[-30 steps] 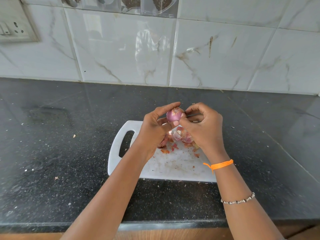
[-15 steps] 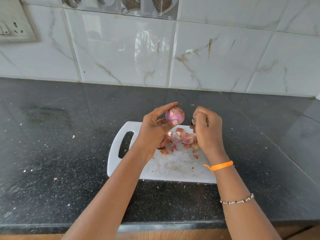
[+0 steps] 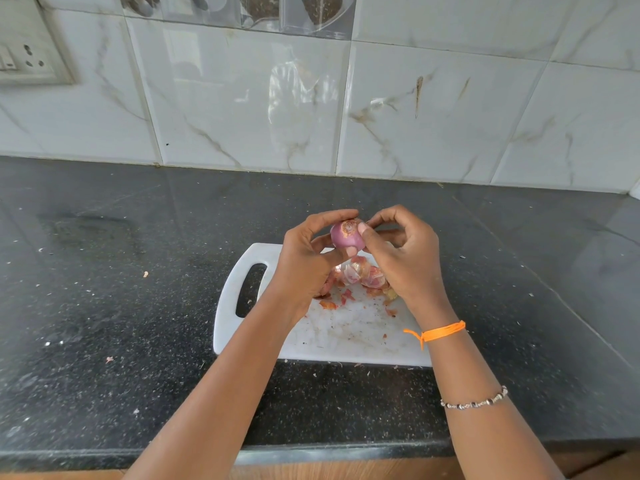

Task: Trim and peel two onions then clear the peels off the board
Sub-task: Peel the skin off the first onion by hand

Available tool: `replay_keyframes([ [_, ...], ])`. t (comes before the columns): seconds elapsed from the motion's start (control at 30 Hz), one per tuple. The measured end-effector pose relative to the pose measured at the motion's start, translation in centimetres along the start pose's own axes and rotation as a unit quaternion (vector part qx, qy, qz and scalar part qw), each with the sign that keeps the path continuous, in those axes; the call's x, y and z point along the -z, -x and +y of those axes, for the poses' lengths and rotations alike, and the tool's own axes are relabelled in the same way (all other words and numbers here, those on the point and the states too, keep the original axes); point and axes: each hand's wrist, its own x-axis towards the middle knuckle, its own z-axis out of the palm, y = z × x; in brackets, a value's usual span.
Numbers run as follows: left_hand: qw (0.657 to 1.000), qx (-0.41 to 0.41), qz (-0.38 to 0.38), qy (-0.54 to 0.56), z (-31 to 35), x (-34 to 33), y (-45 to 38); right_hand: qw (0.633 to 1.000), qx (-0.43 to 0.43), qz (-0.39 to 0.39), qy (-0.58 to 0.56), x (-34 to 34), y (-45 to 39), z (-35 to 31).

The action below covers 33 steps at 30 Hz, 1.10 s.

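Left hand (image 3: 304, 258) fingers are curled around a small red onion (image 3: 347, 234), which is held in the air above the far edge of the white cutting board (image 3: 346, 334), forefinger over its top and thumb beneath. The cut end is turned toward the camera, probably so that the remaining skin can be found and caught. At that end the onion is pinched by the thumb and forefinger of the right hand (image 3: 401, 258), as if an edge of peel were being gripped; whether any skin is actually lifted cannot be told. A second onion is not seen. Directly under the hands a heap of peels (image 3: 363, 276) is left on the board, with smaller scraps scattered toward its middle, so the clearing step is judged not yet done. An orange thread (image 3: 440, 332) and a beaded bracelet (image 3: 474, 403) are worn on the right forearm. The board is laid on a black speckled countertop (image 3: 121, 306), handle slot to the left. Behind it a wall of marbled white tiles (image 3: 242, 105) is seen, with a switch socket (image 3: 27, 60) at the upper left.
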Motion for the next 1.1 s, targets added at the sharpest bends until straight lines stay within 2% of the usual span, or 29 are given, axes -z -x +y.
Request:
replay_keyframes([
  [0.1, 1.0, -0.004, 0.0, -0.008, 0.02, -0.02, 0.02, 1.0, 0.009, 0.006, 0.009, -0.02, -0.06, -0.08],
  [0.2, 1.0, -0.004, 0.009, -0.014, -0.07, 0.03, -0.08, 0.998, 0.033, 0.043, 0.011, 0.42, -0.23, 0.04],
  [0.37, 0.999, -0.001, 0.019, -0.033, -0.12, 0.09, -0.19, 0.998, -0.025, 0.044, -0.045, 0.6, -0.31, 0.23],
  [0.43, 0.999, -0.011, 0.019, -0.04, -0.13, 0.08, -0.11, 0.995, -0.067, 0.009, -0.068, 0.64, -0.33, 0.26],
  [0.5, 0.998, -0.03, 0.029, -0.051, -0.14, 0.02, -0.1, 0.986, -0.108, -0.067, -0.103, 0.54, -0.33, 0.12],
  [0.6, 0.996, -0.058, 0.04, -0.062, -0.2, -0.22, -0.17, 0.979, -0.098, -0.142, -0.11, 0.35, -0.13, -0.01],
  [0.87, 0.998, -0.043, 0.042, -0.008, 0.04, -0.15, -0.15, 0.948, -0.144, -0.143, -0.247, 0.47, -0.07, -0.26],
  [1.1, 0.998, -0.021, 0.041, -0.04, -0.27, -0.11, -0.34, 0.967, -0.147, -0.107, -0.179, 0.57, -0.18, -0.15],
])
